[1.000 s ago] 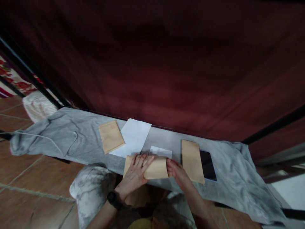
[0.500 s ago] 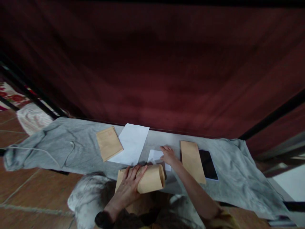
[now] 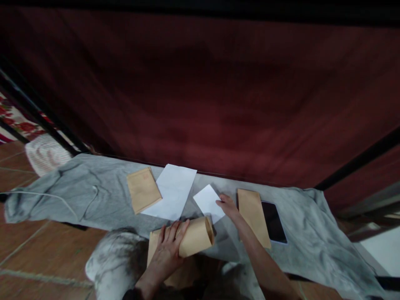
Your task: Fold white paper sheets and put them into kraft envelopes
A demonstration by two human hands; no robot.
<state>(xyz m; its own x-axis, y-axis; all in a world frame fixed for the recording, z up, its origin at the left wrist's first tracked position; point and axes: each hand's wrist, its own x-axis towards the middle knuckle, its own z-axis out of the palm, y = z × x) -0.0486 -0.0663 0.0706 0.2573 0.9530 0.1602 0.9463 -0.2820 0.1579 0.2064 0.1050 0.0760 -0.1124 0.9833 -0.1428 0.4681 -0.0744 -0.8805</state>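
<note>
My left hand (image 3: 170, 246) rests over a brown paper envelope (image 3: 196, 237) near the front edge of the cloth-covered bench, its fingers wrapped across the top. The envelope's right end gapes open. Between thumb and fingers, my right hand (image 3: 227, 206) pinches the right edge of a folded white paper (image 3: 208, 202), which lies tilted just beyond the envelope's mouth. Larger white sheets (image 3: 175, 189) lie farther left, partly under a stack of brown envelopes (image 3: 143, 189).
Right of my right hand, another brown envelope (image 3: 253, 216) lies beside a dark-screened phone (image 3: 274, 222). A grey cloth (image 3: 103, 179) covers the bench, with a white cable (image 3: 59, 198) across its left part. A dark red curtain (image 3: 200, 104) hangs behind.
My right hand has closed on the edge of the folded white paper, which has turned and shifted slightly away from me. My left hand stays on the envelope.
</note>
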